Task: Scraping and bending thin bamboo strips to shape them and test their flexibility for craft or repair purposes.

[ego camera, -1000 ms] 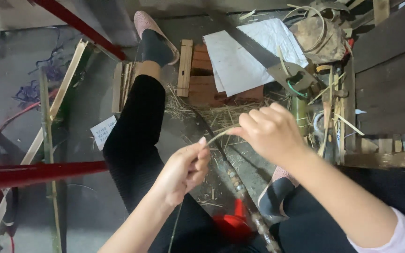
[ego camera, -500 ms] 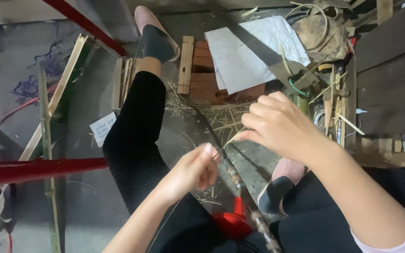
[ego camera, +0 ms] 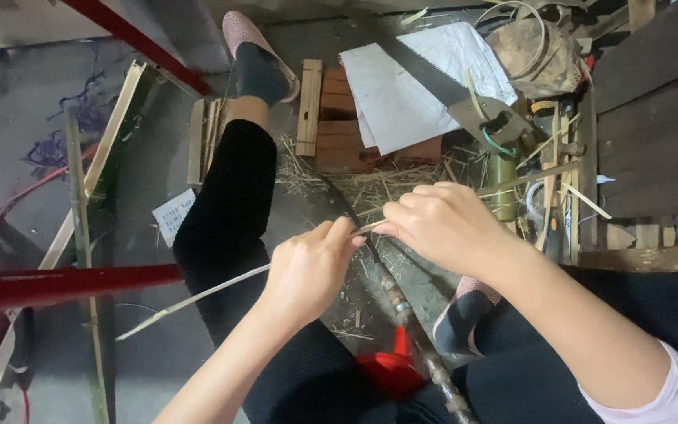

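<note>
My left hand and my right hand meet above my lap, both pinching a thin pale bamboo strip. The strip's long tail runs down and to the left from my left hand, across my black-trousered leg. Its short end sits between my right fingertips. Under the hands a long dark blade with a wrapped handle lies slanted over straw shavings on the floor.
A hand saw lies across white paper on red bricks. A red cone-shaped piece sits between my legs. Bamboo strips and tools crowd the right by a wooden bench. Red metal bars and wooden slats stand left.
My hands have drawn close together until the fingertips nearly touch. The strip's curved loop between them is gone, and its tail now trails out to the lower left.
</note>
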